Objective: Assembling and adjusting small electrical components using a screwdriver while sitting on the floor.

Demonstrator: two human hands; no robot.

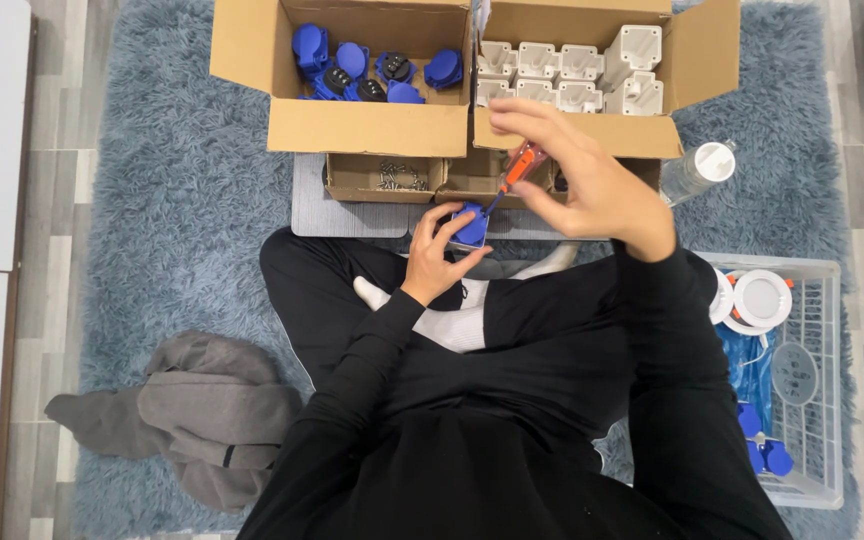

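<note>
Left hand (444, 250): forearm in black sleeve reaching forward from the lap, wrist bent slightly, fingers (462, 215) curled closed in a grip, thumb on top. Right hand (577, 175): raised higher and further forward, arm in black sleeve angled inward, fingers bunched downward in a pinch, back of hand facing up.

1. A small blue plastic part (471, 226), rounded and cap-like, is held above the lap, just in front of the low grey board; it is gripped from below and from the sides, so only its upper face is seen.
2. A screwdriver (518, 168) with an orange-red handle is held tilted, its handle up and to the right. Its thin dark shaft is angled down-left, and the tip is set against the blue part.
</note>
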